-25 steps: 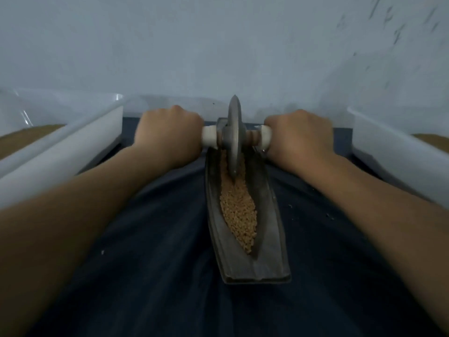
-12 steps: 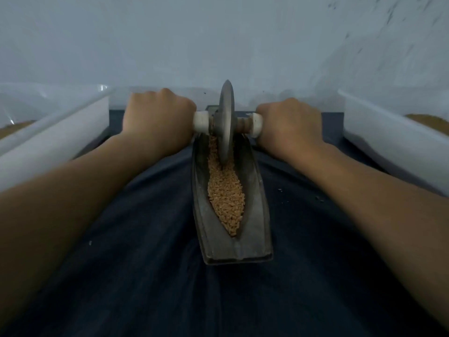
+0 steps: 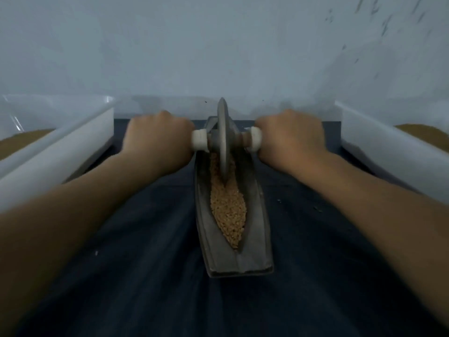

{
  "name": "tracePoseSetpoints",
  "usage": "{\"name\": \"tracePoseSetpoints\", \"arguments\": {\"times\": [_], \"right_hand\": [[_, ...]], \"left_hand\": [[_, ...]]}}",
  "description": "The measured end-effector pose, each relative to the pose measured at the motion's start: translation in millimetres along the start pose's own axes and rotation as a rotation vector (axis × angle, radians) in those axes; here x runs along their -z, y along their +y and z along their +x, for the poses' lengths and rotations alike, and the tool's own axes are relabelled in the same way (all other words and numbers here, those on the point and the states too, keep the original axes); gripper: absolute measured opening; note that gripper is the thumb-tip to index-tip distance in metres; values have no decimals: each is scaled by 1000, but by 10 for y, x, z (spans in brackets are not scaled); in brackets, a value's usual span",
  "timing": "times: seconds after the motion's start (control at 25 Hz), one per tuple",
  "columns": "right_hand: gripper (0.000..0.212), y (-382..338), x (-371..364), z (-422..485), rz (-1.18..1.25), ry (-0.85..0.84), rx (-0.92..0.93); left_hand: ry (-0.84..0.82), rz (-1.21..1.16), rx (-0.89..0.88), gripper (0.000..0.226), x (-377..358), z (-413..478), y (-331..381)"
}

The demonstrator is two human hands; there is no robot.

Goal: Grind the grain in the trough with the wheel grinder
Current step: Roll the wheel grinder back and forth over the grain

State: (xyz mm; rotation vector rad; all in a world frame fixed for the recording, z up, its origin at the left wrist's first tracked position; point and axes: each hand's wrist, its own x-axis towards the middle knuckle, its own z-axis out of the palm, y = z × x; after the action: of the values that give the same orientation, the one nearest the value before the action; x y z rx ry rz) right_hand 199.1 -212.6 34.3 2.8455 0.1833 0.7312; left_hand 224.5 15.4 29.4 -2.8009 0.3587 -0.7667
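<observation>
Gripping both ends of a wheel grinder's axle at the far end of a grain-filled trough.

Lying nearest, on dark blue cloth [image 3: 150, 276]: long boat-shaped dark metal trough [image 3: 255, 239], lengthwise away from the body, probably so as to be giving the wheel a straight run. Filling its central groove: tan grain [image 3: 228, 210], heaped toward the near tip and looking mostly whole, so grinding likely just beginning. Farther along, standing upright on edge in the groove: thin grey metal disc of the wheel grinder [image 3: 223, 137], biting into the grain's far part. Clenching around the white axle handles: left hand [image 3: 158, 139] and right hand [image 3: 291, 137], one each side, likely balancing the downward pressure. Flanking at the sides: white plastic tubs [image 3: 60, 152] holding brownish material. Showing no readable labels or writing anywhere.
</observation>
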Motion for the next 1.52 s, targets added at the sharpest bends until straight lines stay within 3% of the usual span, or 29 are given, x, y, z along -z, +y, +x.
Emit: {"name": "tracePoseSetpoints", "arguments": {"times": [0.08, 0.16, 0.24, 0.36, 0.56, 0.68, 0.88, 0.96, 1.12, 1.24, 1.4, 1.52], "right_hand": [[12, -41, 45, 227, 46, -71, -60], [8, 26, 99, 138, 40, -107, 15], [3, 104, 98, -200, -28, 19, 149], [12, 152, 120, -443, -93, 193, 168], [10, -7, -37, 107, 33, -40, -57], [11, 32, -30, 114, 52, -95, -26], [14, 235, 59, -447, -19, 181, 245], [17, 169, 41, -327, -28, 130, 192], [16, -30, -11, 145, 33, -55, -63], [11, 32, 37, 21, 1, -50, 20], [9, 218, -35, -473, 48, 110, 173], [13, 114, -92, -198, 14, 79, 21]], "left_hand": [[-97, -48, 36, 19, 15, 203, 45], [-151, -76, 0, 14, 79, 84, 16], [-60, -76, -91, 13, 80, -260, -61], [89, -35, -181, 18, 90, -482, -161], [28, 52, 2, 13, -16, 82, 79], [-12, 55, 6, 15, 50, 127, 113], [142, -37, -175, 13, 146, -500, -137], [116, 17, -161, 13, 103, -378, -92], [-68, -14, 30, 21, 40, 160, 110], [-118, -28, -45, 18, 115, 42, 41], [85, 19, -192, 17, 196, -387, -63], [71, 93, -133, 5, 98, -151, 37]]}}
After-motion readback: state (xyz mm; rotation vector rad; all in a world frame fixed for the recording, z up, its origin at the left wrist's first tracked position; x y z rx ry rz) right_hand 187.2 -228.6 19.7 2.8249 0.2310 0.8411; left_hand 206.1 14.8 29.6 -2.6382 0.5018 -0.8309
